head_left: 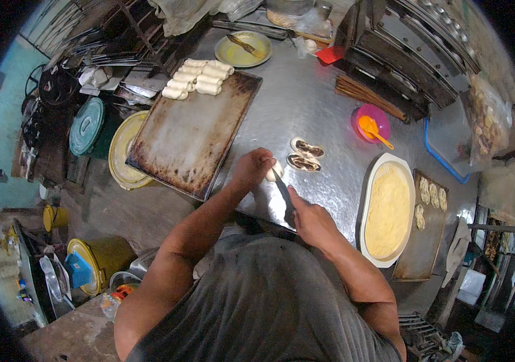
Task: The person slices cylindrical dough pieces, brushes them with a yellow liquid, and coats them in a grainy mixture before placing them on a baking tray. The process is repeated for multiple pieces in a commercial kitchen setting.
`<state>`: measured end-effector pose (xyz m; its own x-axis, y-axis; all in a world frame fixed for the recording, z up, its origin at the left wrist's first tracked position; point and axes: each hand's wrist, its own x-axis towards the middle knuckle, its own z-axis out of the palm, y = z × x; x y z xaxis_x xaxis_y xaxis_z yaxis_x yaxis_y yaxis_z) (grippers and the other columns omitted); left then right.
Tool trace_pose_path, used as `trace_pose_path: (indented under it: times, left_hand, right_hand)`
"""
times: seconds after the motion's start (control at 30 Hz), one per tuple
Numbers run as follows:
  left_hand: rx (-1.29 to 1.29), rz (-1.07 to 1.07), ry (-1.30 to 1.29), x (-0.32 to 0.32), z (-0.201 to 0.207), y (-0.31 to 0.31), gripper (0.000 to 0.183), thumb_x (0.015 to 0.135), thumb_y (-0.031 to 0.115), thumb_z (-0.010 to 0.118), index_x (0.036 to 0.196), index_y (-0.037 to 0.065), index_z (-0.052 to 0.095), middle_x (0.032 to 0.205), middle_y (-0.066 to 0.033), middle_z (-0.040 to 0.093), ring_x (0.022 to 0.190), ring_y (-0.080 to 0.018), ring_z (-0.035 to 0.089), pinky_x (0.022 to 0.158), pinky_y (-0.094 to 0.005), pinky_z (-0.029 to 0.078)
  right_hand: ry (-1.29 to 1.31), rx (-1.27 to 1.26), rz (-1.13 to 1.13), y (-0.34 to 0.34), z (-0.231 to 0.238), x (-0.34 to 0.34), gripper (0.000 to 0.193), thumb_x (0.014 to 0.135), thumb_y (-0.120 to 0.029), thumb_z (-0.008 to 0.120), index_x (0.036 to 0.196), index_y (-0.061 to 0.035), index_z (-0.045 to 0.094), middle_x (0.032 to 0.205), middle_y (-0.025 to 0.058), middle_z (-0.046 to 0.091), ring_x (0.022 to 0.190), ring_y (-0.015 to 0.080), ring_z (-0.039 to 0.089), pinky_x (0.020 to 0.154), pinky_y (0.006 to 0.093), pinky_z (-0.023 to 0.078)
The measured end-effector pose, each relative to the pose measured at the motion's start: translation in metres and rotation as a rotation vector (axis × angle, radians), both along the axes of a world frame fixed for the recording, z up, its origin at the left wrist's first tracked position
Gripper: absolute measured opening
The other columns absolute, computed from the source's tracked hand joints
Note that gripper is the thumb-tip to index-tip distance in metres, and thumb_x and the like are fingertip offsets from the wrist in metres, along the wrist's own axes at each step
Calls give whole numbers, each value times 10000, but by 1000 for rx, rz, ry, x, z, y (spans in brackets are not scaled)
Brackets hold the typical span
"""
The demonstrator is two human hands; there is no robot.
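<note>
My left hand [254, 169] is closed on the end of a small pale dough roll [274, 172] lying on the metal table. The fingers of my right hand [313, 221] wrap round a knife [283, 192], its dark blade tip resting against that roll. Just right of it lie two split dough pieces, an upper one [307, 148] and a lower one [303, 163], both showing dark filling. At the left, several pale dough rolls [197, 78] sit on the far end of a browned baking tray [176, 130].
An oval dish [363, 235] holds a yellow crumbly mass [388, 208]. Beyond it, a tray [417, 256] carries several shaped dough pieces. A pink bowl [363, 131] contains an orange spoon [378, 133]. Farther back are a yellow plate [227, 54] with a brush [245, 46] and a stick bundle [369, 96].
</note>
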<state>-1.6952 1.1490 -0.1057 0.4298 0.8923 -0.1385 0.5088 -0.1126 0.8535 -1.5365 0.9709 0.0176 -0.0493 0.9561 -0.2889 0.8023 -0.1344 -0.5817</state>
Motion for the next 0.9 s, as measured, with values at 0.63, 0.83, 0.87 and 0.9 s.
trace_pose_path:
  times: [0.63,0.83,0.87,0.9]
  left_hand:
    - [273,44,-166,-6,-10,-8,155,932,160,692,1023,35,694,966,-169,713,852,-336,711,762,-421,561]
    - [266,57,-83,-2,-7,-6,147,917,155,704,999,33,698,915,-174,710,815,-334,705,740,-422,559]
    - [179,29,-49,-2,-5,-9,169,915,159,707,1002,16,687,982,-194,694,890,-357,689,786,-443,552]
    - [224,46,-71,-4,-6,-13,201,904,167,720,1032,18,677,1017,-198,682,923,-369,676,808,-452,545]
  right_hand:
    - [-237,-212,53,61,-6,-33,416,1010,-183,435,1401,-44,406,1001,266,705,853,467,697,762,575,543]
    - [-239,-344,117,54,10,-23,475,1027,-205,409,1490,-116,352,1066,258,703,926,452,698,818,569,540]
    - [-219,-376,129,45,14,-16,514,1025,-199,416,1527,-134,328,1083,260,700,949,450,695,836,567,538]
    - [-199,-356,150,31,13,-7,595,986,-165,463,1557,-149,299,1078,272,698,958,454,691,851,554,535]
